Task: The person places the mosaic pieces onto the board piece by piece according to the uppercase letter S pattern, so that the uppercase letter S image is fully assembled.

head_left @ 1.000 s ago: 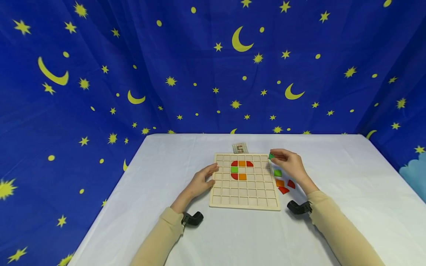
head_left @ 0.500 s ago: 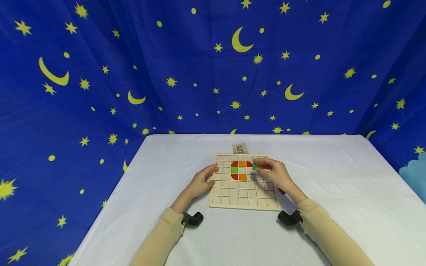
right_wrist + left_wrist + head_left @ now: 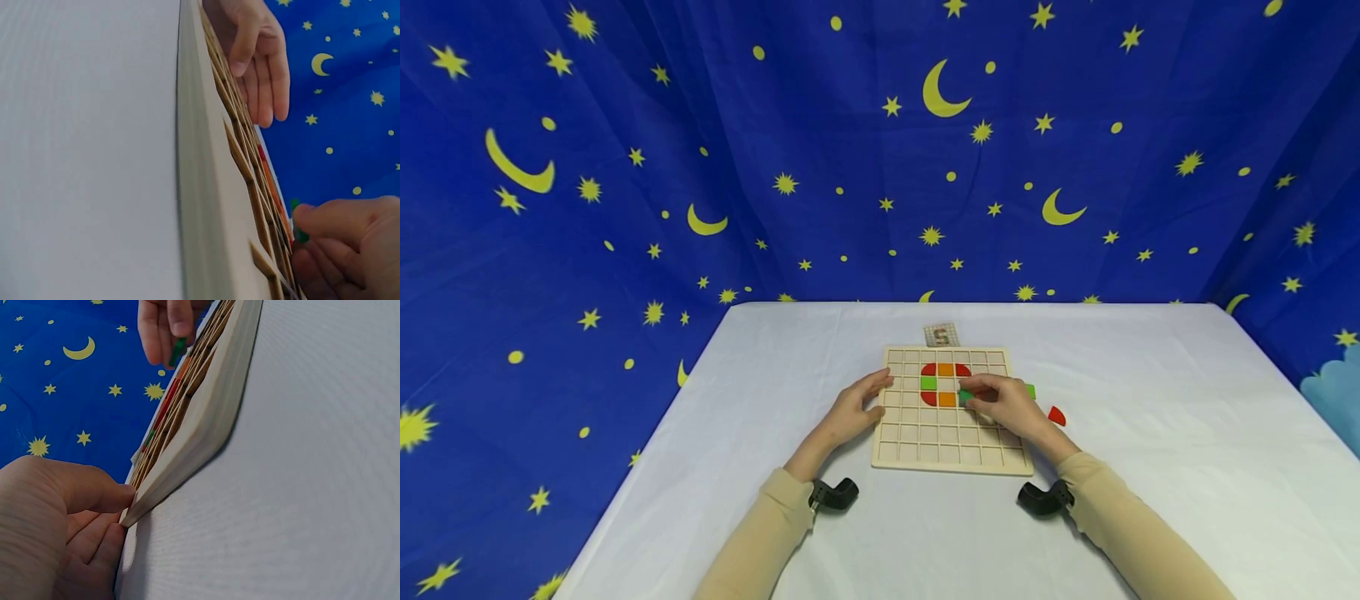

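Note:
A wooden grid board (image 3: pixel 917 433) lies on the white tabletop. My right hand (image 3: pixel 1011 408) pinches a dark green tile (image 3: pixel 966 398) between thumb and fingers, low over the grid and just right of an orange tile (image 3: pixel 947 400). Set in the cells are another orange tile (image 3: pixel 946 369), a light green tile (image 3: pixel 928 383) and rounded red pieces (image 3: pixel 928 398). My left hand (image 3: pixel 852 408) rests against the board's left edge, thumb and fingertips touching it. The left wrist view has that thumb (image 3: pixel 100 490) on the rim, with the fingers straight.
Right of the board lie a green tile (image 3: pixel 1031 391) and a red rounded piece (image 3: pixel 1057 415), partly behind the right hand and arm. A small pattern card (image 3: pixel 942 335) sits behind the board. A blue star-print curtain (image 3: pixel 850 167) hangs beyond the table.
My right hand has carried the green tile from beyond the board's right edge leftward over the grid, then lower to beside the orange tile. The left hand has stayed put.

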A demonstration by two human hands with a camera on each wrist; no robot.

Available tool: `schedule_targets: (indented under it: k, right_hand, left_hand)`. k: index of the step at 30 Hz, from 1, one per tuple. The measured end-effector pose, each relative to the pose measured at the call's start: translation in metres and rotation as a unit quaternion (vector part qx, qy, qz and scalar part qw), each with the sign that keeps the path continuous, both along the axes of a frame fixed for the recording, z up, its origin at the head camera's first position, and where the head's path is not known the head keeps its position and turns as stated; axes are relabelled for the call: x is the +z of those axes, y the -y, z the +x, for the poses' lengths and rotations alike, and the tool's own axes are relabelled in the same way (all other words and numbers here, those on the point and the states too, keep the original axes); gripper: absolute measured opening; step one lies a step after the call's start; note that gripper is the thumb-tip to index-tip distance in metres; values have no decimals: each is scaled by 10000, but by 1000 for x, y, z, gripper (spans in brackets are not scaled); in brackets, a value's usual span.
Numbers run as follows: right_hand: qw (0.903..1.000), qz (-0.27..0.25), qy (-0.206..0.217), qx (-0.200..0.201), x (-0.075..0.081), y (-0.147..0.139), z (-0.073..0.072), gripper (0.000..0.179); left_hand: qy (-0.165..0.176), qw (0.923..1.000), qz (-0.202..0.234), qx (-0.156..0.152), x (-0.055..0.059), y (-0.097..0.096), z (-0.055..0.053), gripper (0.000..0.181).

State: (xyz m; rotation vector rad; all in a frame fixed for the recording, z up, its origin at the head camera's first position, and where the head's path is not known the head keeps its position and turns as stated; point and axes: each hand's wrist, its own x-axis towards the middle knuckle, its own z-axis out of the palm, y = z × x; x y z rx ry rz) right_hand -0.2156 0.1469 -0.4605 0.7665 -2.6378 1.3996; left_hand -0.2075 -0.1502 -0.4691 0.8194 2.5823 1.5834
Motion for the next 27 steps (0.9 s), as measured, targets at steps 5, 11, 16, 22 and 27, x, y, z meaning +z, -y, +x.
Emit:
schedule_targets:
  k: [5, 11, 16, 22, 27]
  right_hand:
    - [9995, 233, -218, 7, -3, 1, -1, 30]
    - [9986, 389, -369, 7, -4, 2, 1, 30]
    - [9981, 468, -400, 54, -4, 3, 1, 31]
    - [9976, 450, -519, 89, -5, 3, 1, 32]
    - [9984, 403, -398, 89, -4, 3, 1, 32]
  left_hand:
    - [89, 10000, -4, 8, 0, 0, 0, 64]
    - [113, 9999, -87, 54, 1, 0, 0, 63]
    - [110, 9999, -19, 37, 2, 0, 1, 63]
    - [22, 10000, 14, -11, 2, -1, 1, 63]
    - [7, 10000, -24, 13, 2, 0, 1, 63]
